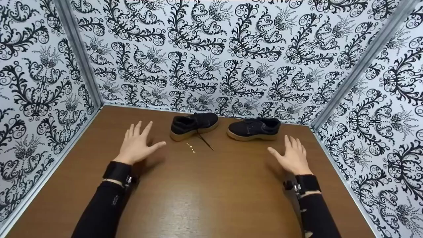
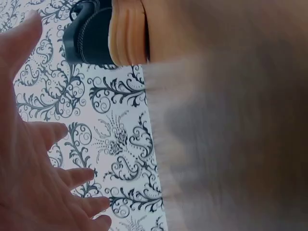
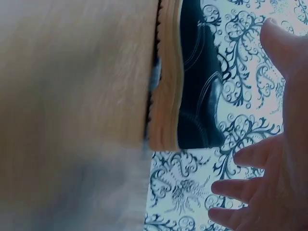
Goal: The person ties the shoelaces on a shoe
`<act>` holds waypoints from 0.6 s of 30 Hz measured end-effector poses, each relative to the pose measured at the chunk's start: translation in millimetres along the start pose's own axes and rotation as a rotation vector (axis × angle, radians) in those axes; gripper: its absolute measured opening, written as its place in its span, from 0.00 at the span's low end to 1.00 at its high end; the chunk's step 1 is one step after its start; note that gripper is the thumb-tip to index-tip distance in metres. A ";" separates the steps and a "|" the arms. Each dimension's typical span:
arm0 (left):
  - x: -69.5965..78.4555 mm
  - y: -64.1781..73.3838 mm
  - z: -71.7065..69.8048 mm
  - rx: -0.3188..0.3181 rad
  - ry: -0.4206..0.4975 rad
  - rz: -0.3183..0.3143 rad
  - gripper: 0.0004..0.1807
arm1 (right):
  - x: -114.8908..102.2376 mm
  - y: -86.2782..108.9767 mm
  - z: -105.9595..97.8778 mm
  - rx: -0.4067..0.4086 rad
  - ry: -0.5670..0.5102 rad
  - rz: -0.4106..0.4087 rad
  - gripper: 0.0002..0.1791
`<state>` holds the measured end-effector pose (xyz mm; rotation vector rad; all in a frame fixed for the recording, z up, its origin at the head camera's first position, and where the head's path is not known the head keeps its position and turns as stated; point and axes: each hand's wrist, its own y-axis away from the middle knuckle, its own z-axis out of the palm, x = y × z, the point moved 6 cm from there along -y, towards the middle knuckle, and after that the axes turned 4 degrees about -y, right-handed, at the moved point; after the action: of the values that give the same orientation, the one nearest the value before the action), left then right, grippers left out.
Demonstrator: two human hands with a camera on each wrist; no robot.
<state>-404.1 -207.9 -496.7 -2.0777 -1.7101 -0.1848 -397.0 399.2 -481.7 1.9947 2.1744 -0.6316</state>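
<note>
Hands (image 1: 137, 145) (image 1: 292, 157) — wide room between — shoes (image 1: 194, 126) (image 1: 252, 129) near table's back edge (image 1: 148, 112)

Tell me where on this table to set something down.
The table is widely bare between the left hand and the right hand; a smaller patch lies between the left hand and the far left corner. The back is crowded: the left shoe and right shoe stand narrowly apart near the patterned wall, a lace trailing forward.

Left hand (image 2: 29, 166), fingers apart, near a black shoe (image 2: 96, 38) on a brown table (image 2: 216, 43), patterned wall (image 2: 118, 125) behind.
</note>
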 end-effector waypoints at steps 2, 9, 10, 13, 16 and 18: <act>3.3 -3.6 2.0 -0.011 0.041 -0.003 0.64 | -9.7 -3.7 -0.3 0.003 -0.016 -0.013 0.62; 15.4 -15.4 10.3 -0.046 0.200 -0.036 0.63 | -56.9 -21.8 5.7 0.018 -0.080 -0.102 0.56; 17.6 -17.0 11.6 -0.048 0.221 -0.040 0.64 | -64.4 -23.8 7.8 0.019 -0.085 -0.117 0.55; 23.8 -22.5 16.5 -0.059 0.295 -0.054 0.63 | -87.4 -28.9 15.4 0.023 -0.110 -0.152 0.53; 29.7 -28.8 20.6 -0.075 0.390 -0.071 0.61 | -111.7 -34.1 26.5 0.011 -0.147 -0.167 0.51; 33.6 -33.7 23.0 -0.086 0.443 -0.083 0.60 | -127.6 -38.2 35.6 -0.012 -0.170 -0.167 0.51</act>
<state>-432.8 -163.5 -496.3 -1.8460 -1.5326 -0.6992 -425.4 266.2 -459.1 1.6973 2.2496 -0.7768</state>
